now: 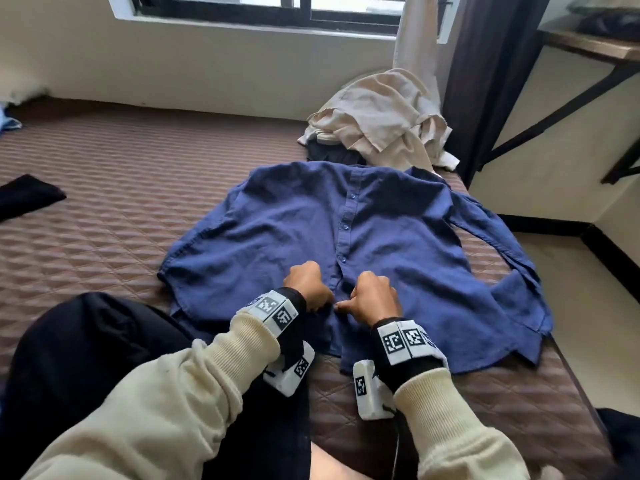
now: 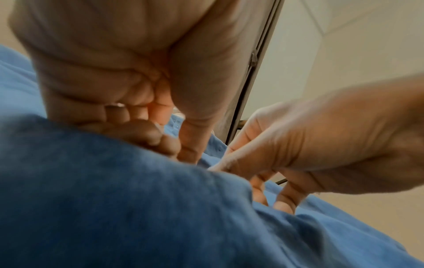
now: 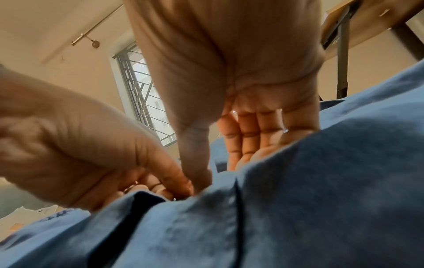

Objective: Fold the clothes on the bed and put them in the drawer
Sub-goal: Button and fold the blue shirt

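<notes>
Buttoning the blue shirt [image 1: 294, 230] at its near hem.
My left hand [image 1: 306, 287] and right hand [image 1: 374, 296] pinch the placket; the shirt lies flat on the bed [image 1: 104, 202], its long axis running far from my fingers.

Blue buttoned shirt [image 1: 311, 223] flat on bed [image 1: 104, 202]

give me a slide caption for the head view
Both hands, left hand and right hand, pinch the button placket of a blue shirt spread on the quilted bed.
</notes>
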Action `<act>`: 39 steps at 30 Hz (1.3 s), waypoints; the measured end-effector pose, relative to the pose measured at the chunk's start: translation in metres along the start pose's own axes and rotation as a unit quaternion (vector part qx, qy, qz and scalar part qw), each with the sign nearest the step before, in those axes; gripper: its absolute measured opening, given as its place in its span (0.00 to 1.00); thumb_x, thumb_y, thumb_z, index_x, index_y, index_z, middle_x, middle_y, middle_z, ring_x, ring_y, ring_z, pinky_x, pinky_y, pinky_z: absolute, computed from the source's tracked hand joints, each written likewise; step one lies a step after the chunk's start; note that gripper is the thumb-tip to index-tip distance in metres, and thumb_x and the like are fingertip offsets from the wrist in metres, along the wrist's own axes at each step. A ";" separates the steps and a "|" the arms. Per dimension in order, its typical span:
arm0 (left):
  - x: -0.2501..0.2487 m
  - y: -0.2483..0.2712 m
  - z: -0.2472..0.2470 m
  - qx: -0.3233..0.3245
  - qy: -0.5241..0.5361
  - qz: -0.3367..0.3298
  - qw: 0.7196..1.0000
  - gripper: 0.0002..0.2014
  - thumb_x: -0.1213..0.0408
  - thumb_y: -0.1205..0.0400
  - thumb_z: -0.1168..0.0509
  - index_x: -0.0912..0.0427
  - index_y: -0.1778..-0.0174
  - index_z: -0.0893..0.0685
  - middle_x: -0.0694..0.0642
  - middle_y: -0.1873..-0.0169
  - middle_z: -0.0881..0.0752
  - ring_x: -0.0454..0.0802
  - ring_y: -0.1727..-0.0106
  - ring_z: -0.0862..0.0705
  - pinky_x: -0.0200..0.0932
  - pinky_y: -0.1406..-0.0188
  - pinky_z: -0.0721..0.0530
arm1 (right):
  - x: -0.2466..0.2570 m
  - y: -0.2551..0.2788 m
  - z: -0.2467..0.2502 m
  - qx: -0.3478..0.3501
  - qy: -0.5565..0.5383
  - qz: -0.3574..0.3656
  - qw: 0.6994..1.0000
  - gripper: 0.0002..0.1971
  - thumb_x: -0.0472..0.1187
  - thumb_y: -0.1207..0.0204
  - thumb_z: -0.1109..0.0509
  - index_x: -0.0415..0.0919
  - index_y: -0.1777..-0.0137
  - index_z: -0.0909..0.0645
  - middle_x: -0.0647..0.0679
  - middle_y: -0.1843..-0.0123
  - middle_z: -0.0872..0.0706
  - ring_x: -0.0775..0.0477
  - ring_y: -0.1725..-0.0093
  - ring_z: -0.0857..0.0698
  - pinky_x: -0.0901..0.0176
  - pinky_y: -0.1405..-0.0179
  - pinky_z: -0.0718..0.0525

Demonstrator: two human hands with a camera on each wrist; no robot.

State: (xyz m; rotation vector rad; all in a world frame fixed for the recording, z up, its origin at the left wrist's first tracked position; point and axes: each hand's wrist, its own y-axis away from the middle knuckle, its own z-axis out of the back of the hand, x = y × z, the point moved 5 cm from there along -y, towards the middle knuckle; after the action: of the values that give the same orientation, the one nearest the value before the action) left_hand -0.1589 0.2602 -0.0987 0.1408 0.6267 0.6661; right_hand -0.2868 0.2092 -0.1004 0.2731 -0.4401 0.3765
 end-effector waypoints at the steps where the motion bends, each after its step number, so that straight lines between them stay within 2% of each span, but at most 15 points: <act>1: 0.002 -0.001 0.000 0.008 0.021 0.004 1.000 0.09 0.61 0.30 0.27 0.62 0.64 0.19 0.62 0.60 0.12 0.58 0.59 0.12 0.39 0.69 0.22 | 0.002 0.001 0.002 -0.004 -0.003 0.004 1.000 0.19 0.45 0.31 0.22 0.37 0.42 0.17 0.33 0.39 0.16 0.33 0.37 0.17 0.51 0.44 0.19; 3: 0.005 -0.001 -0.002 0.024 0.072 0.008 0.997 0.09 0.61 0.30 0.27 0.64 0.65 0.14 0.58 0.73 0.14 0.51 0.76 0.18 0.36 0.77 0.24 | 0.001 0.002 0.003 -0.019 -0.053 0.007 0.998 0.09 0.40 0.32 0.24 0.40 0.52 0.12 0.34 0.49 0.11 0.36 0.45 0.13 0.49 0.46 0.16; 4: 0.005 -0.001 -0.003 0.034 0.093 0.011 0.995 0.08 0.62 0.29 0.27 0.64 0.67 0.14 0.55 0.78 0.17 0.49 0.82 0.23 0.35 0.81 0.27 | 0.000 0.003 0.003 -0.025 -0.108 0.007 0.994 0.02 0.38 0.33 0.24 0.42 0.61 0.11 0.37 0.59 0.11 0.40 0.55 0.13 0.47 0.50 0.13; 5: 0.005 -0.001 -0.004 0.049 0.113 0.012 0.992 0.09 0.62 0.27 0.27 0.63 0.71 0.15 0.53 0.82 0.20 0.47 0.85 0.27 0.34 0.83 0.30 | -0.003 0.005 0.000 -0.026 -0.165 0.003 0.986 0.04 0.36 0.34 0.24 0.44 0.68 0.13 0.41 0.67 0.13 0.43 0.65 0.16 0.46 0.56 0.12; 7: 0.001 0.003 -0.005 0.087 0.147 0.011 0.985 0.14 0.65 0.25 0.29 0.60 0.77 0.21 0.49 0.88 0.25 0.44 0.87 0.32 0.33 0.83 0.36 | -0.009 0.008 -0.006 -0.028 -0.267 -0.018 0.963 0.08 0.32 0.34 0.25 0.44 0.70 0.14 0.46 0.72 0.16 0.51 0.74 0.23 0.48 0.67 0.14; 10: -0.002 0.008 -0.007 0.125 0.169 0.009 0.978 0.17 0.69 0.22 0.32 0.58 0.77 0.25 0.47 0.90 0.28 0.41 0.88 0.33 0.31 0.85 0.39 | -0.009 0.010 -0.013 -0.038 -0.279 -0.005 0.960 0.05 0.32 0.33 0.26 0.40 0.61 0.10 0.46 0.69 0.13 0.51 0.70 0.20 0.44 0.60 0.11; 13: 0.001 0.008 -0.007 0.133 0.197 0.016 0.971 0.16 0.71 0.21 0.32 0.60 0.76 0.23 0.49 0.87 0.27 0.41 0.87 0.31 0.30 0.86 0.38 | -0.005 0.010 -0.013 -0.040 -0.237 0.033 0.970 0.06 0.35 0.31 0.27 0.39 0.58 0.08 0.41 0.65 0.09 0.44 0.63 0.13 0.41 0.55 0.11; 16: 0.002 0.009 -0.008 0.146 0.219 0.022 0.964 0.16 0.73 0.20 0.34 0.62 0.74 0.24 0.54 0.81 0.26 0.42 0.86 0.31 0.31 0.85 0.36 | -0.003 0.010 -0.014 -0.023 -0.251 0.039 0.967 0.06 0.38 0.28 0.26 0.38 0.59 0.09 0.47 0.71 0.15 0.50 0.68 0.18 0.46 0.60 0.11; 19: 0.002 0.010 -0.010 0.152 0.242 0.026 0.958 0.16 0.71 0.17 0.36 0.65 0.72 0.21 0.57 0.77 0.21 0.42 0.83 0.27 0.30 0.86 0.30 | -0.007 0.011 -0.017 0.035 -0.366 -0.017 0.930 0.12 0.40 0.20 0.30 0.33 0.61 0.12 0.43 0.69 0.16 0.51 0.72 0.21 0.61 0.75 0.16; 21: 0.002 0.010 -0.009 0.136 0.259 0.032 0.956 0.16 0.66 0.14 0.36 0.65 0.69 0.20 0.55 0.78 0.18 0.44 0.80 0.23 0.31 0.84 0.25 | -0.009 0.010 -0.017 0.061 -0.405 -0.033 0.911 0.12 0.39 0.19 0.31 0.30 0.58 0.13 0.41 0.68 0.16 0.50 0.72 0.20 0.66 0.77 0.18; 24: 0.000 0.010 -0.009 0.126 0.262 0.036 0.956 0.17 0.59 0.14 0.37 0.63 0.68 0.20 0.54 0.75 0.20 0.44 0.77 0.22 0.31 0.81 0.22 | -0.005 0.007 -0.022 0.069 -0.410 -0.029 0.909 0.10 0.38 0.21 0.28 0.32 0.60 0.13 0.40 0.67 0.14 0.50 0.72 0.19 0.66 0.76 0.19; 29: 0.000 0.009 -0.010 0.107 0.269 0.037 0.956 0.17 0.61 0.14 0.36 0.63 0.68 0.21 0.53 0.79 0.21 0.40 0.87 0.25 0.32 0.82 0.22 | -0.009 0.005 -0.025 0.048 -0.457 -0.068 0.886 0.08 0.33 0.25 0.25 0.33 0.65 0.16 0.40 0.71 0.16 0.52 0.79 0.21 0.66 0.81 0.20; 31: -0.001 0.010 -0.009 0.098 0.266 0.038 0.958 0.16 0.61 0.14 0.37 0.64 0.67 0.21 0.55 0.76 0.20 0.42 0.82 0.23 0.32 0.82 0.21 | -0.015 0.006 -0.023 0.046 -0.475 -0.081 0.875 0.06 0.30 0.26 0.25 0.31 0.63 0.18 0.38 0.70 0.16 0.50 0.79 0.19 0.63 0.79 0.17; 34: -0.002 0.011 -0.010 0.104 0.254 0.039 0.961 0.16 0.64 0.12 0.41 0.64 0.66 0.22 0.57 0.72 0.19 0.47 0.74 0.20 0.32 0.81 0.22 | -0.016 0.006 -0.020 0.069 -0.453 -0.071 0.886 0.04 0.28 0.27 0.25 0.28 0.60 0.17 0.38 0.69 0.16 0.49 0.78 0.18 0.61 0.77 0.14; 39: -0.002 0.013 -0.010 0.120 0.238 0.032 0.963 0.13 0.71 0.14 0.41 0.65 0.65 0.21 0.57 0.72 0.17 0.45 0.77 0.18 0.32 0.80 0.21 | -0.011 0.007 -0.019 0.058 -0.415 -0.070 0.905 0.07 0.25 0.30 0.26 0.29 0.67 0.18 0.37 0.72 0.18 0.48 0.79 0.21 0.63 0.80 0.17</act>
State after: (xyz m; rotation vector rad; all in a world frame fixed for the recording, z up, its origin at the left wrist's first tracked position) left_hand -0.1724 0.2686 -0.1017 0.2298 1.1721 0.6889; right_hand -0.2922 0.2182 -0.1209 0.5822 -1.2339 0.1245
